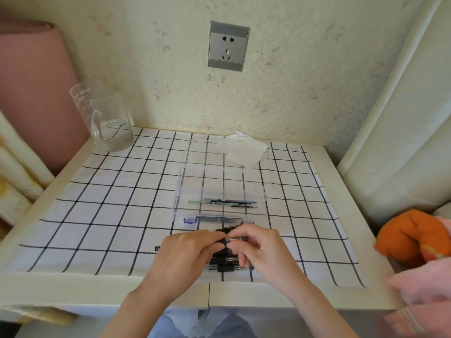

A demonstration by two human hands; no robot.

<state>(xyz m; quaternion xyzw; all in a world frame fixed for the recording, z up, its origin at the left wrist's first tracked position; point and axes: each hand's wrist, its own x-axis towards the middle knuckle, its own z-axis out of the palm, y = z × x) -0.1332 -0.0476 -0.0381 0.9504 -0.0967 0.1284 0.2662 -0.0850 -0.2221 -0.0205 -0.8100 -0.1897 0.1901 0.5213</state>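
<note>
A clear plastic organizer box [220, 181] lies open on the checked cloth, with several pen refills [223, 202] in a middle compartment and a purple-capped refill tube [192, 220] in the one nearer me. Over the nearest compartment, which holds several black pens [228, 263], my left hand [188, 252] and my right hand [253, 250] meet. Together they pinch one black pen [234, 234] between fingertips and thumbs, just above the others. My fingers hide most of that pen.
A clear glass beaker [105, 118] with a little water stands at the back left corner. A white tissue [244, 148] lies behind the box. An orange and pink cloth [415, 240] sits at the right edge. A wall socket [228, 46] is straight ahead.
</note>
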